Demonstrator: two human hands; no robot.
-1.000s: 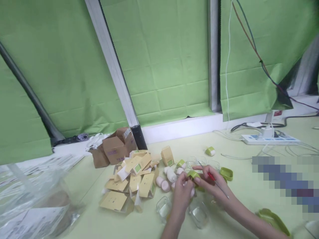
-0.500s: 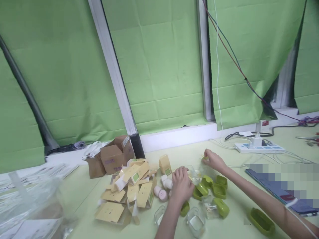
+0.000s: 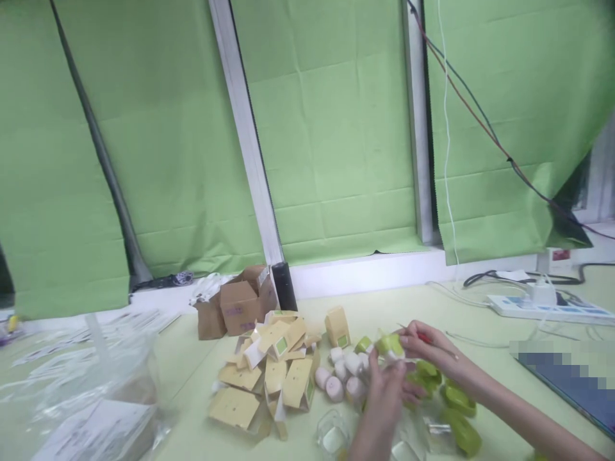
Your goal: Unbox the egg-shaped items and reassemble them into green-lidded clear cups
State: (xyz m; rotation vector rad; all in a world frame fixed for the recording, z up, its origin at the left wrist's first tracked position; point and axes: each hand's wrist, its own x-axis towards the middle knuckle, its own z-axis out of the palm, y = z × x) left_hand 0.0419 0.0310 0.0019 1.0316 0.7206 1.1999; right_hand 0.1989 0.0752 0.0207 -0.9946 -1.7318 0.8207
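Observation:
My left hand [image 3: 384, 394] is closed with its fingertips at a small lime-green plastic piece [image 3: 388, 344] with a whitish part beneath. My right hand [image 3: 430, 349] meets it from the right, its fingers wrapped round a slim stick-like tool [image 3: 423, 337] with a red part. The tool's exact kind is too blurred to tell. Below the hands lie several green plastic shells [image 3: 460, 400], partly covered by fingers. Pale pink-white rounded pieces [image 3: 335, 388] cluster left of my left hand. A clear plastic case [image 3: 333, 435] stands nearer, beside my left wrist.
A heap of yellow cartons [image 3: 235, 406] covers the table's middle left, with one carton [image 3: 337, 328] upright. Behind it are a brown cardboard box [image 3: 240, 307] and a black cylinder [image 3: 284, 287]. A power strip [image 3: 552, 308] with cables lies right. Clear plastic bags [image 3: 120, 378] fill the left.
The view has turned left. My hands, apart before, have come together at the green piece. The slim tool with the red part now shows in my right hand.

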